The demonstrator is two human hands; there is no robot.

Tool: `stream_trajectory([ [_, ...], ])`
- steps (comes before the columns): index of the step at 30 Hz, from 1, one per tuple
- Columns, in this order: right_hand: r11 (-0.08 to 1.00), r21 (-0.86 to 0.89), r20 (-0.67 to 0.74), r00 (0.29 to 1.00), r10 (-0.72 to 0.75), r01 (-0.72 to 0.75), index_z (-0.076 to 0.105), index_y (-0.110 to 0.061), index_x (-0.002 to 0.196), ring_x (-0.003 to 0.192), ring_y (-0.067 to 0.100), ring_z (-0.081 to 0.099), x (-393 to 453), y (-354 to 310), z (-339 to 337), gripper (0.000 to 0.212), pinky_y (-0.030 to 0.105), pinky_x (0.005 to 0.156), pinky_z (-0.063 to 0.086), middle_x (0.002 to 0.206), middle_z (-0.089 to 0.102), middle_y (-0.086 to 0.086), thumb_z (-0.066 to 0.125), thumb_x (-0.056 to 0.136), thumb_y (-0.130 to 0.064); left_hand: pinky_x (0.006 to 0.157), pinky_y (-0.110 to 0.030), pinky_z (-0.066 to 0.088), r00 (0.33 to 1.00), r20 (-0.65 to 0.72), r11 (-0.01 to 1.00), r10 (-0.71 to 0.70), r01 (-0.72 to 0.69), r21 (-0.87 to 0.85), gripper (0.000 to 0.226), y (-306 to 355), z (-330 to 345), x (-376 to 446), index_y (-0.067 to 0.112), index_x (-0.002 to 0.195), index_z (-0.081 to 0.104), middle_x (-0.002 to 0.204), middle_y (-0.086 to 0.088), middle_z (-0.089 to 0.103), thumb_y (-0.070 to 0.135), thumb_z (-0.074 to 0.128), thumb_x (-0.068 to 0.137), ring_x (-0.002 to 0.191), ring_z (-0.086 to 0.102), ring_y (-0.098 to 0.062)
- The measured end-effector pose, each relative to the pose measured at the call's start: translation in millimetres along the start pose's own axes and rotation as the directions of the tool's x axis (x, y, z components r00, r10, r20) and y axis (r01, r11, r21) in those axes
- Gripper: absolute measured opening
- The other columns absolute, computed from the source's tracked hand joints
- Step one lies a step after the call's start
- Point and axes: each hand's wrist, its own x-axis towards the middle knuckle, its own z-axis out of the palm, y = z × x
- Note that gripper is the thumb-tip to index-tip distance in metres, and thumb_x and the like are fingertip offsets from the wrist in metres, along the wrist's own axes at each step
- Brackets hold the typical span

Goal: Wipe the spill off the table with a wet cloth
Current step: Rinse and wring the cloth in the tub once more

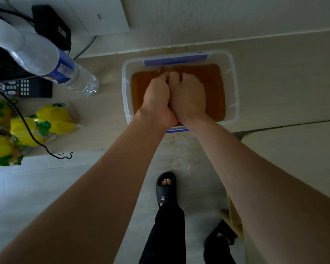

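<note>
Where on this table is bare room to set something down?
Bare table right of the plastic tub, up to the wall. Crowded left: water bottle, remote, yellow packets, cable.

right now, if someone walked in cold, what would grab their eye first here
First the two hands, left hand and right hand, pressed side by side with fingers curled down into a clear plastic tub of brownish-orange water on the table; whether they hold a cloth is hidden. Next, the big water bottle at the upper left, and the bright yellow-green packets at the table's left edge.
</note>
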Motion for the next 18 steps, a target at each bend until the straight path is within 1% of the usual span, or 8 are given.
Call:
stream_trajectory([
  [2,1.000,0.030,0.037,0.999,0.005,-0.006,0.057,-0.021,0.066,0.062,0.013,0.056,-1.9,2.3,2.5,0.041,0.032,0.061,0.039,0.067,0.060,-0.005,0.044,0.104,-0.030,0.097,-0.047,0.056,1.000,-0.010,0.999,-0.023,0.023,0.024,0.039,-0.3,-1.4,-3.5,0.009,0.134,0.063,0.125,-0.018,0.071,0.024,0.038,0.108,0.115,0.068,-0.032],
  [6,0.994,-0.028,-0.010,0.994,0.110,-0.110,0.070,-0.013,0.088,0.084,0.024,0.063,16.6,6.6,-7.1,0.038,0.027,0.070,0.034,0.083,0.064,0.002,0.040,0.105,-0.031,0.101,-0.050,0.052,0.997,0.016,0.997,-0.077,0.077,0.003,0.036,-2.1,5.8,-11.5,0.009,0.131,0.063,0.126,-0.019,0.070,0.024,0.038,0.109,0.119,0.065,-0.034],
  [7,0.996,-0.032,0.004,0.996,0.089,-0.089,0.068,-0.014,0.085,0.082,0.024,0.061,13.9,5.3,-2.7,0.038,0.027,0.071,0.033,0.083,0.065,0.002,0.041,0.105,-0.031,0.099,-0.049,0.054,0.997,-0.005,0.997,-0.076,0.076,0.024,0.036,0.6,6.3,-10.1,0.009,0.129,0.064,0.124,-0.020,0.071,0.023,0.039,0.108,0.116,0.066,-0.034],
  [10,0.997,-0.077,0.008,1.000,-0.011,0.011,0.050,-0.022,0.063,0.058,0.011,0.046,4.4,4.4,5.9,0.044,0.030,0.060,0.031,0.064,0.051,-0.010,0.042,0.105,-0.032,0.093,-0.046,0.056,0.997,-0.044,0.994,-0.057,0.061,0.093,0.034,6.4,2.1,-6.6,0.010,0.123,0.067,0.120,-0.017,0.073,0.021,0.039,0.107,0.113,0.068,-0.032],
  [12,0.990,-0.135,-0.021,0.999,0.028,-0.030,0.058,-0.023,0.068,0.056,0.004,0.045,15.8,14.1,-3.7,0.042,0.026,0.053,0.030,0.065,0.051,-0.011,0.041,0.106,-0.032,0.097,-0.047,0.057,0.997,-0.030,0.996,-0.065,0.067,0.065,0.031,-0.1,0.2,-9.4,0.011,0.122,0.067,0.120,-0.015,0.073,0.019,0.040,0.108,0.114,0.068,-0.030],
  [14,0.986,-0.167,-0.014,1.000,0.023,-0.025,0.065,-0.024,0.076,0.060,0.003,0.049,33.0,22.4,-12.6,0.042,0.021,0.052,0.030,0.069,0.056,-0.011,0.039,0.107,-0.034,0.100,-0.046,0.056,0.998,-0.009,0.996,-0.064,0.065,0.069,0.029,-3.9,-3.8,-6.8,0.013,0.124,0.067,0.121,-0.013,0.072,0.019,0.043,0.109,0.115,0.068,-0.028],
  [16,0.961,-0.273,0.006,0.999,-0.047,0.046,0.054,-0.027,0.072,0.059,0.002,0.046,35.5,31.6,-16.5,0.044,0.021,0.052,0.027,0.068,0.052,-0.012,0.035,0.110,-0.039,0.099,-0.045,0.057,0.999,-0.023,0.990,-0.036,0.039,0.133,0.025,-1.6,-10.0,-2.1,0.018,0.115,0.069,0.116,-0.010,0.073,0.022,0.045,0.109,0.112,0.068,-0.027],
  [18,0.932,-0.345,0.031,0.994,-0.109,0.113,0.045,-0.029,0.071,0.056,0.002,0.040,37.1,42.3,-20.8,0.045,0.027,0.053,0.028,0.066,0.046,-0.014,0.033,0.110,-0.046,0.094,-0.045,0.058,0.994,-0.103,0.958,0.021,0.009,0.288,0.013,3.1,-14.1,6.0,0.023,0.111,0.065,0.115,-0.007,0.071,0.025,0.053,0.107,0.108,0.068,-0.026],
])
